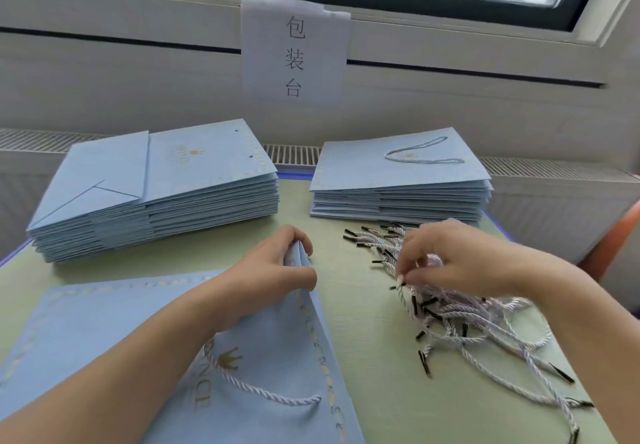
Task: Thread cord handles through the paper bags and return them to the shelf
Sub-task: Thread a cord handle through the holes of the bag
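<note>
pale blue bag [104,332], one cord [263,390] threaded

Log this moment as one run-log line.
left hand: pinches top edge of paper bag | right hand: picking a cord from cord pile | bag: one handle in

Taking the pile of cords [450,305] as landmark: bare green bench [363,322] runs along its left side, a lane open between it and the flat paper bag [104,332]. Beyond the pile, the stack of threaded bags [401,180] blocks the far side, almost touching the cord tips. Further left, a taller stack of bags [156,183] stands, with a narrow gap of bench between both stacks. The right hand [450,256] sits over the pile; the left hand [270,270] lifts the bag's corner beside the lane.
</note>
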Demonstrator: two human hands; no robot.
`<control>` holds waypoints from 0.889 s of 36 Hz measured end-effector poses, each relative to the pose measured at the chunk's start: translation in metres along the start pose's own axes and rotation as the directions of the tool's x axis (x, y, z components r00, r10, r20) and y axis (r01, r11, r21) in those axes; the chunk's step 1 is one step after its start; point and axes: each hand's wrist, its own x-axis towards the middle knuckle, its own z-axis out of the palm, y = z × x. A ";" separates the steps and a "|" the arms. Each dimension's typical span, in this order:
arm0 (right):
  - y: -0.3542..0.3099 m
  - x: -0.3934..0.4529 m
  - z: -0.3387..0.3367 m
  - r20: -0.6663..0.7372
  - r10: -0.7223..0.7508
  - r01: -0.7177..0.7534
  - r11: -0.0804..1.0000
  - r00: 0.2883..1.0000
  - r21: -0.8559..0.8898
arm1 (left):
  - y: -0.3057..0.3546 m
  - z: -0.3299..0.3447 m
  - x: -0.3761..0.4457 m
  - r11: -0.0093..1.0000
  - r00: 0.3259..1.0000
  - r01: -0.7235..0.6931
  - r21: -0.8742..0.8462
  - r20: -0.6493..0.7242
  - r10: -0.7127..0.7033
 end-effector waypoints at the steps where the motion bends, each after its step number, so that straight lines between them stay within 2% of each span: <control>1: 0.001 -0.002 -0.004 -0.053 -0.008 0.016 0.988 0.999 0.154 | 0.000 0.000 0.000 1.000 1.000 -0.003 -0.001 -0.002 0.003; 3: -0.002 -0.006 -0.016 -0.188 -0.015 0.093 0.904 0.982 0.417 | -0.001 0.000 0.000 1.000 1.000 -0.007 -0.016 -0.008 0.007; 5: -0.003 -0.009 -0.025 -0.313 -0.012 0.200 0.791 0.950 0.578 | -0.001 0.001 0.000 0.999 1.000 -0.008 -0.032 -0.011 0.008; 9: -0.011 -0.010 -0.042 -0.504 -0.027 0.378 0.695 0.863 0.611 | -0.001 0.001 0.001 0.999 1.000 -0.012 -0.033 -0.012 0.012; 10: -0.013 -0.010 -0.046 -0.531 -0.020 0.420 0.636 0.847 0.647 | -0.001 0.001 0.001 0.999 1.000 -0.010 -0.034 -0.009 0.010; 13: -0.021 -0.013 -0.058 -0.585 0.044 0.531 0.366 0.810 0.764 | -0.001 0.000 0.001 0.999 1.000 0.000 -0.034 0.003 0.000; 14: -0.022 -0.014 -0.062 -0.610 0.065 0.564 0.313 0.790 0.764 | -0.001 0.000 0.001 0.999 1.000 0.002 -0.032 0.003 -0.002; 15: -0.024 -0.015 -0.065 -0.632 0.082 0.583 0.308 0.771 0.751 | -0.001 -0.001 0.001 0.999 1.000 0.004 -0.033 0.004 -0.004; 16: -0.023 -0.015 -0.067 -0.649 0.097 0.581 0.359 0.755 0.730 | -0.001 -0.001 0.001 0.999 1.000 0.004 -0.038 0.006 -0.004; 18: -0.021 -0.011 -0.066 -0.650 0.089 0.483 0.595 0.754 0.642 | -0.001 -0.002 0.000 0.999 1.000 0.000 -0.046 0.009 0.001; 20: -0.017 -0.003 -0.058 -0.591 0.034 0.283 0.855 0.806 0.435 | 0.000 -0.002 -0.001 0.999 1.000 -0.007 -0.054 0.015 0.008; 21: -0.016 0.001 -0.053 -0.523 0.029 0.175 0.926 0.852 0.336 | 0.000 -0.003 -0.002 0.998 1.000 -0.009 -0.057 0.019 0.010; 22: -0.016 0.004 -0.047 -0.435 0.030 0.091 0.963 0.900 0.254 | 0.001 -0.003 -0.002 0.998 1.000 -0.010 -0.057 0.023 0.011; 24: -0.021 0.010 -0.035 -0.266 0.028 0.012 0.989 0.963 0.149 | 0.002 -0.002 -0.003 0.998 0.999 -0.010 -0.059 0.031 0.012; 28: -0.028 0.018 -0.011 -0.138 0.032 -0.030 0.999 0.990 0.018 | 0.002 -0.002 -0.003 0.997 1.000 -0.004 -0.079 0.030 0.006; 30: -0.028 0.023 -0.003 -0.140 0.046 -0.037 0.997 0.989 0.066 | 0.001 -0.003 -0.002 0.997 1.000 -0.004 -0.083 0.029 0.006; 32: -0.030 0.027 0.002 -0.153 0.071 -0.023 0.955 0.986 0.296 | 0.001 -0.003 -0.001 0.997 0.999 -0.003 -0.083 0.032 0.006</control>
